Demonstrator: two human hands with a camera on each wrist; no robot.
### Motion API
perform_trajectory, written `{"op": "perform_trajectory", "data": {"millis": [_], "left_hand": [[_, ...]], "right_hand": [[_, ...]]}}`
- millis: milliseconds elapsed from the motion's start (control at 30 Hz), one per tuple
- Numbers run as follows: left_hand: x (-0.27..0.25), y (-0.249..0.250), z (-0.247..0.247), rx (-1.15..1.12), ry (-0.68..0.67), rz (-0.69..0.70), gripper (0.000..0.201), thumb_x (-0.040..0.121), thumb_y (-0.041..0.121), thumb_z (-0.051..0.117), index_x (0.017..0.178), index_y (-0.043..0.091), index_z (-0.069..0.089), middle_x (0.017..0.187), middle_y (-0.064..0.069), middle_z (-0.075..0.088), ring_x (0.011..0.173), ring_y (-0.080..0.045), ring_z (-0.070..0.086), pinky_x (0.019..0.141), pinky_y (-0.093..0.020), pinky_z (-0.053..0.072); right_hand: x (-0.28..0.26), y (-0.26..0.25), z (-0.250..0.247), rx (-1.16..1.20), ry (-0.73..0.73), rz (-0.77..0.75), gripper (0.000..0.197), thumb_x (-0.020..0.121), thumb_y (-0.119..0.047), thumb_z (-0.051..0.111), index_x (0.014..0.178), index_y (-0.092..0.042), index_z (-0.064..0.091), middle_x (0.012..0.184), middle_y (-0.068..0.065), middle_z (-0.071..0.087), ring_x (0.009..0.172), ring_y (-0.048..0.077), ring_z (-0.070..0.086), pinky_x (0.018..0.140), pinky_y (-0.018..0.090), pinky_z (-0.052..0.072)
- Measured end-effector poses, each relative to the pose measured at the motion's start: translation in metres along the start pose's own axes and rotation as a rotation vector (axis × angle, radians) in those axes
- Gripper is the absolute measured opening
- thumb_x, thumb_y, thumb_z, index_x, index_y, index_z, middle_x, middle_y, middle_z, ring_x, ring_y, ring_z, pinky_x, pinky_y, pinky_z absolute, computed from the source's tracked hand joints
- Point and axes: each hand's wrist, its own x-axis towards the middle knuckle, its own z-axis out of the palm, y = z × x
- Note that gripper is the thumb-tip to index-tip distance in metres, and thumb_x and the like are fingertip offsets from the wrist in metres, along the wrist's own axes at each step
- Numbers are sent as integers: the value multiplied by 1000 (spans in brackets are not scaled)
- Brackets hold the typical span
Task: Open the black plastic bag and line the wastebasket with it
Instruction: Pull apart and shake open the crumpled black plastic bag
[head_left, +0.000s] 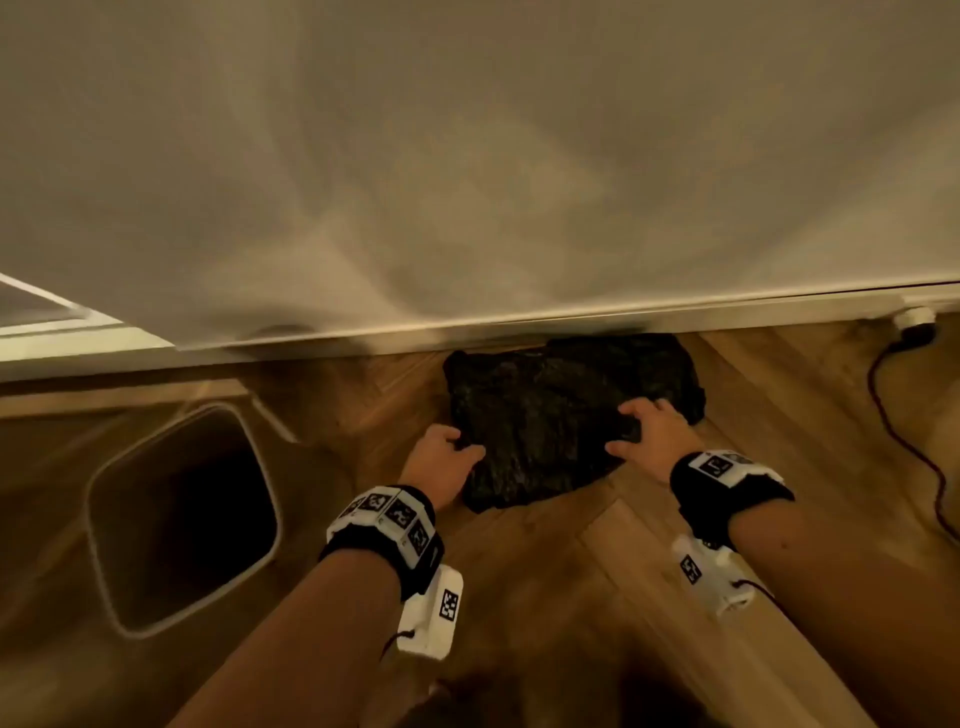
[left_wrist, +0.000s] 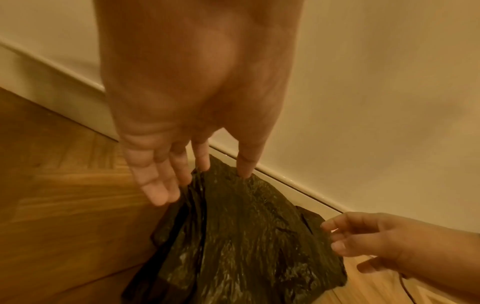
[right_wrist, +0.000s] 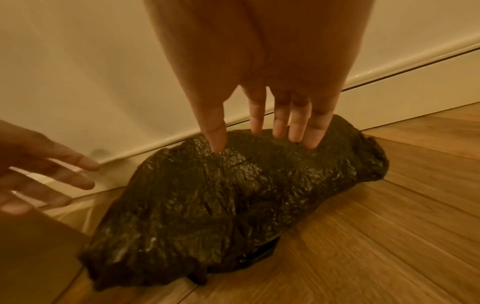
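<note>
The black plastic bag (head_left: 550, 415) lies crumpled and flat on the wood floor against the baseboard. My left hand (head_left: 452, 452) is at its left edge; in the left wrist view the thumb and index tip of that hand (left_wrist: 223, 171) touch the bag (left_wrist: 246, 236) while the other fingers stay straight and free. My right hand (head_left: 636, 428) rests on the bag's right part, and its straight fingertips (right_wrist: 309, 142) press into the plastic (right_wrist: 221, 195). The white-rimmed wastebasket (head_left: 176, 519) stands empty to the left, apart from both hands.
A white wall and baseboard (head_left: 675, 314) run just behind the bag. A dark cable (head_left: 883, 410) trails from a plug (head_left: 911, 318) at the far right across the floor. A pale wooden edge (head_left: 104, 397) lies behind the wastebasket.
</note>
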Motion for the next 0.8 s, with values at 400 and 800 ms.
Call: {"op": "perform_trajectory", "data": {"millis": [400,800], "left_hand": [[75,-2,49,-262,-71,-124,79,65,47,81,124,1,57,117,-9,65,103,-26,64,84,-37,55],[-50,35,-21,-763,41,100,15,97,21,57,111,21,63,99,0,68,90,-18,67,72,-28,54]], "right_hand": [[85,-22,37,21,-32,-232,93,76,-55,68,150,-38,16,155,5,26,138,30,32,111,43,35],[1,-108,-32,314,7,-533,66,80,-52,67,137,-26,48,141,-1,50,129,16,46,102,25,34]]}}
